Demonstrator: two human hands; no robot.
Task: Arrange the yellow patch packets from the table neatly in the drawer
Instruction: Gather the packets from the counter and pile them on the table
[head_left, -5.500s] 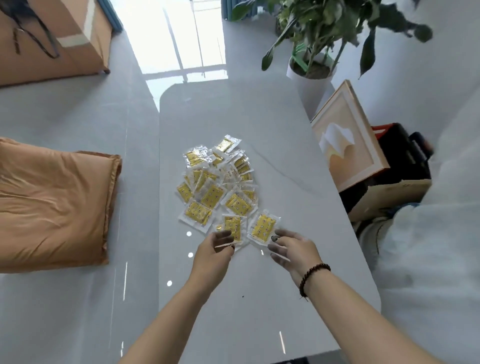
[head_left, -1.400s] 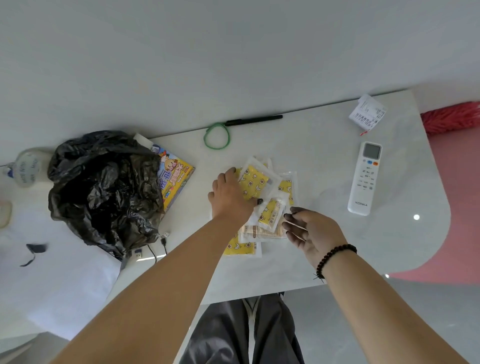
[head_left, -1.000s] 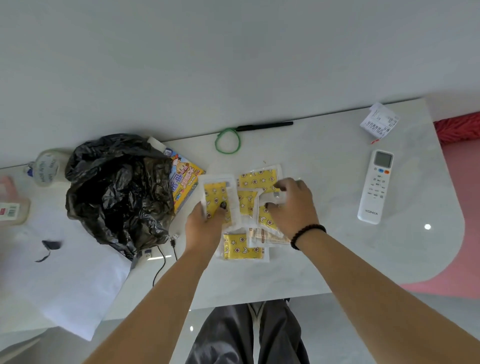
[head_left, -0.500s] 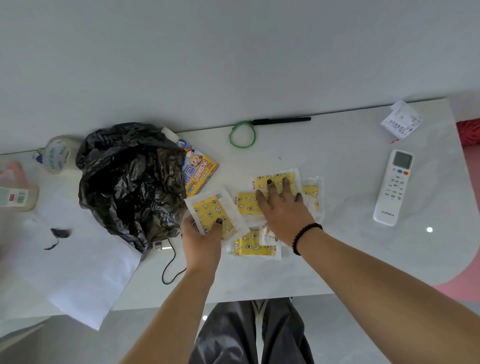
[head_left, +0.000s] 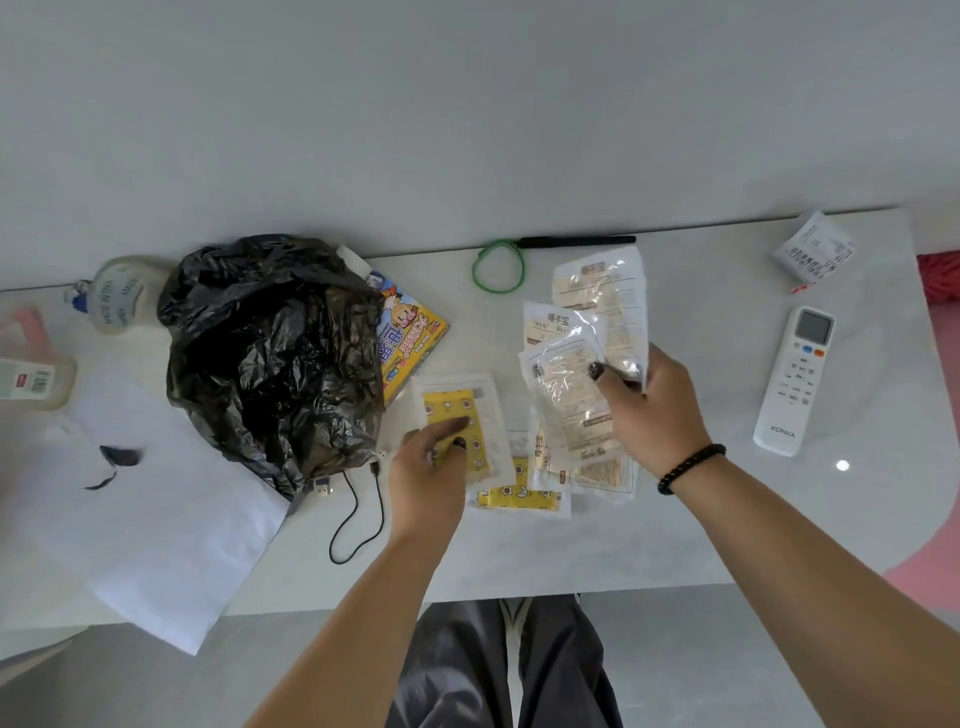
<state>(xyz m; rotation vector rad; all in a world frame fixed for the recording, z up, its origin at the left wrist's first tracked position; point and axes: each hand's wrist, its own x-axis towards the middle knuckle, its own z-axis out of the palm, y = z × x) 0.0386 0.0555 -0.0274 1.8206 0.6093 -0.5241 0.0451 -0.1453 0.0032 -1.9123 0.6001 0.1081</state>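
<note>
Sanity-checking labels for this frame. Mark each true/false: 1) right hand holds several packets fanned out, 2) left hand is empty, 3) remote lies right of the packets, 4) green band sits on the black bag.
1) True: the right hand grips fanned packets, backs showing.
2) False: the left hand holds a yellow packet.
3) True: the remote lies right of them.
4) False: the green band lies on the table, apart from the black bag.

Colourful box (head_left: 410, 338) half under black bag (head_left: 270, 353)
</note>
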